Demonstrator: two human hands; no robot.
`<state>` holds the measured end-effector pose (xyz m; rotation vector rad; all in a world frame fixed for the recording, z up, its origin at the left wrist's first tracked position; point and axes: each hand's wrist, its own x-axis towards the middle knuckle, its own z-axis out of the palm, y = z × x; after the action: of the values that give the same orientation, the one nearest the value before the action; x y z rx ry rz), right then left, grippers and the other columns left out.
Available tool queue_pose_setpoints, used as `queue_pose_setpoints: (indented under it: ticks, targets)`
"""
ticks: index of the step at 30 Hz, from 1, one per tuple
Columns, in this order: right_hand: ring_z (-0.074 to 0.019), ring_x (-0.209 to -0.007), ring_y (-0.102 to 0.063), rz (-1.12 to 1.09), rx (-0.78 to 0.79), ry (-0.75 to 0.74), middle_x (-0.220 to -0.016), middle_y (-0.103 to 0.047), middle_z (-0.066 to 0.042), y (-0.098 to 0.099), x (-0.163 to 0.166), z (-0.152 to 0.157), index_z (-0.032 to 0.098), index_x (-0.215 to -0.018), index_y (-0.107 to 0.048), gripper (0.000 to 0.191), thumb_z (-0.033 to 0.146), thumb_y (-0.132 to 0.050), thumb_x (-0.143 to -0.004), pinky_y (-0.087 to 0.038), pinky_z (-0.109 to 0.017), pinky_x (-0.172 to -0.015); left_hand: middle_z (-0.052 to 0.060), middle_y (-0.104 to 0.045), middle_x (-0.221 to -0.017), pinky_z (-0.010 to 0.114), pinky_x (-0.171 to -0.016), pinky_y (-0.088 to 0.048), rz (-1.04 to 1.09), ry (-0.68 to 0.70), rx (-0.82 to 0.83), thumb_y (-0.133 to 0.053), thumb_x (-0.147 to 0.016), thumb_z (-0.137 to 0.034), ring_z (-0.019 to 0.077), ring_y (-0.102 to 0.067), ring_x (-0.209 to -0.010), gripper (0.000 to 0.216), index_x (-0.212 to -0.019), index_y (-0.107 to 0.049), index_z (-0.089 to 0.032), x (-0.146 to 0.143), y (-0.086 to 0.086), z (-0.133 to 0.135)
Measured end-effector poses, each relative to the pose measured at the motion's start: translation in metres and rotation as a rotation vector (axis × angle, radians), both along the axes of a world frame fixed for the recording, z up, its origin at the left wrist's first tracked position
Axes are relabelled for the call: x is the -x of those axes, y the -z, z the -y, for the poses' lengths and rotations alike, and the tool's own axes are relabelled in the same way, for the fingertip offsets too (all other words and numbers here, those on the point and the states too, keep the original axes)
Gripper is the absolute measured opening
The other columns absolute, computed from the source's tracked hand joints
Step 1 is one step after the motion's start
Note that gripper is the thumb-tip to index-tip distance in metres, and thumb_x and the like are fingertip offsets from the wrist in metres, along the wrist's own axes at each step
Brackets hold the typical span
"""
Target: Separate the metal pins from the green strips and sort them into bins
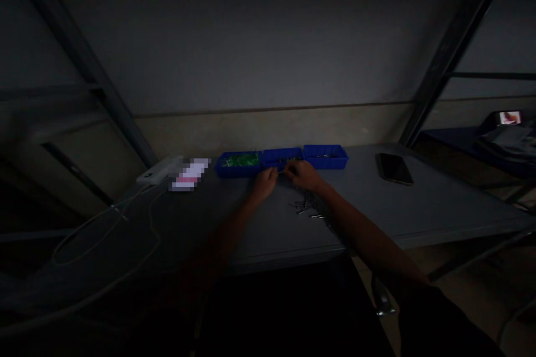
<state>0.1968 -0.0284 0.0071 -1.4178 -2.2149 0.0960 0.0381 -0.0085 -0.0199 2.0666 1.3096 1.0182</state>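
Observation:
My left hand point(265, 181) is closed in front of the blue bins, its fingertips pinched together. Close beside it on the right, my right hand point(304, 175) is also closed in a pinch. A thin, pale, rod-like piece point(282, 172) spans the small gap between the fingertips of both hands; in this dim light its kind is unclear. Behind the hands stands the middle blue bin point(274, 154), holding small metal parts. Loose thin metal pieces point(307, 204), looking like screws or pins, lie scattered on the table below my right hand and forearm.
A left blue bin point(237, 173) holds green plastic packets point(240, 160); a right blue bin point(330, 164) holds a few thin metal parts. On the grey table point(368, 206) lie a dark phone point(395, 168), a white device point(161, 170) with cables, and a blurred-out bright item point(189, 174).

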Motion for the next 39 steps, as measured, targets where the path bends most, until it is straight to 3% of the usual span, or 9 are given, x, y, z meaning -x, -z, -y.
queue_pose_setpoints:
  ticks: [6, 14, 17, 20, 25, 28, 35, 39]
  targets:
    - [-0.0132, -0.067, -0.057, 0.024, -0.015, 0.05, -0.079, -0.068, -0.007, 0.001, 0.001, 0.0, 0.015, -0.083, -0.065, 0.034, 0.033, -0.038, -0.091, -0.035, -0.022, -0.063, -0.004, -0.048, -0.063, 0.021, -0.06, -0.035, 0.052, 0.069, -0.096, -0.039, -0.087, -0.03, 0.0112, -0.048, -0.062, 0.02, -0.071, -0.046, -0.019, 0.001, 0.003, -0.001]
    - [-0.0113, -0.061, -0.055, -0.083, -0.03, -0.014, -0.075, -0.066, -0.004, 0.003, -0.001, -0.003, 0.014, -0.084, -0.064, 0.025, 0.03, -0.044, -0.087, -0.032, -0.021, -0.058, -0.002, -0.049, -0.059, 0.023, -0.058, -0.035, -0.037, -0.015, -0.058, -0.029, -0.09, -0.031, 0.0115, -0.048, -0.058, 0.034, -0.066, -0.049, -0.017, 0.0, 0.003, -0.002]
    - [-0.0132, -0.061, -0.056, -0.109, -0.051, 0.091, -0.073, -0.066, -0.005, 0.001, -0.011, -0.007, 0.014, -0.082, -0.064, 0.028, 0.033, -0.044, -0.087, -0.032, -0.022, -0.057, -0.002, -0.054, -0.062, 0.022, -0.057, -0.037, -0.135, 0.136, -0.041, -0.036, -0.088, -0.035, 0.0117, -0.051, -0.061, 0.03, -0.074, -0.055, -0.017, -0.002, 0.003, 0.004]
    - [-0.0162, -0.068, -0.059, -0.168, -0.089, 0.308, -0.077, -0.068, -0.007, 0.001, -0.031, -0.014, 0.015, -0.083, -0.065, 0.032, 0.037, -0.042, -0.088, -0.035, -0.024, -0.06, -0.001, -0.059, -0.07, 0.022, -0.059, -0.038, -0.309, 0.321, -0.092, -0.054, -0.078, -0.035, 0.0123, -0.053, -0.065, 0.02, -0.087, -0.06, -0.018, -0.003, 0.003, 0.012]
    - [-0.0194, -0.08, -0.061, -0.281, -0.133, 0.696, -0.087, -0.068, -0.01, 0.006, -0.065, -0.022, 0.015, -0.093, -0.065, 0.032, 0.038, -0.044, -0.085, -0.041, -0.026, -0.067, 0.0, -0.059, -0.077, 0.022, -0.065, -0.04, -0.409, 0.395, -0.171, -0.054, -0.077, -0.023, 0.0126, -0.054, -0.071, 0.012, -0.085, -0.061, -0.017, -0.004, 0.004, 0.014]
    - [-0.0213, -0.083, -0.062, -0.31, -0.125, 0.838, -0.091, -0.068, -0.012, 0.009, -0.074, -0.022, 0.015, -0.096, -0.064, 0.03, 0.036, -0.046, -0.084, -0.043, -0.028, -0.071, 0.001, -0.059, -0.077, 0.022, -0.067, -0.041, -0.44, 0.392, -0.164, -0.052, -0.078, -0.018, 0.0127, -0.054, -0.073, 0.008, -0.079, -0.06, -0.016, -0.004, 0.004, 0.011]
    - [-0.0254, -0.087, -0.062, -0.282, -0.025, 0.884, -0.094, -0.067, -0.014, 0.01, -0.072, -0.02, 0.018, -0.099, -0.064, 0.029, 0.036, -0.05, -0.082, -0.044, -0.033, -0.072, 0.002, -0.058, -0.078, 0.024, -0.071, -0.041, -0.492, 0.365, -0.113, -0.051, -0.079, -0.018, 0.0143, -0.054, -0.076, 0.008, -0.074, -0.057, -0.017, -0.004, 0.002, 0.012]
    - [-0.0232, -0.084, -0.062, -0.268, -0.054, 0.787, -0.089, -0.068, -0.012, 0.008, -0.066, -0.02, 0.018, -0.097, -0.065, 0.032, 0.041, -0.048, -0.083, -0.043, -0.03, -0.07, 0.001, -0.057, -0.078, 0.025, -0.07, -0.04, -0.471, 0.36, -0.069, -0.047, -0.082, -0.02, 0.0149, -0.052, -0.076, 0.01, -0.075, -0.054, -0.017, -0.003, 0.001, 0.012]
